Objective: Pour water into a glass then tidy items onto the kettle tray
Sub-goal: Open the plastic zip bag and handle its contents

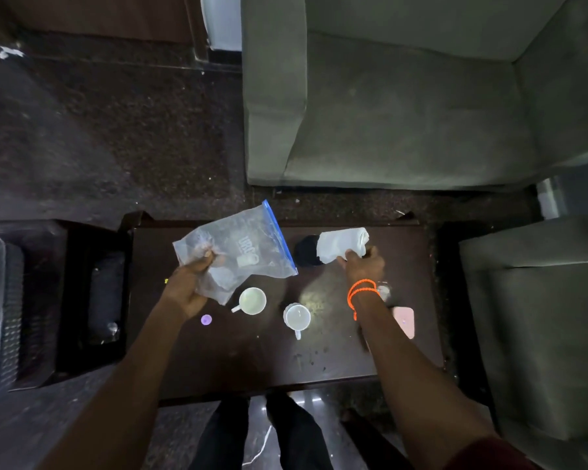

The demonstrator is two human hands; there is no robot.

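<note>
While the left grip (190,283) clutches a bag (241,252), the right grip (362,266) pinches a cloth (342,244) above the counter (252,361).

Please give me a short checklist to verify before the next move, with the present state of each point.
1. Left hand has a firm hold on the bag: ok, fingers curl round its edge.
2. Right hand holds the cloth: ok, it grips the lower edge.
3. Both cups stand upright on the table: ok.
4. Cups are clear of the hanging bag: not ok, the bag's lower corner hangs close to one cup.
5. Water in the cups: cannot tell.
6. Kettle tray in reach: cannot tell, none plainly visible.
</note>
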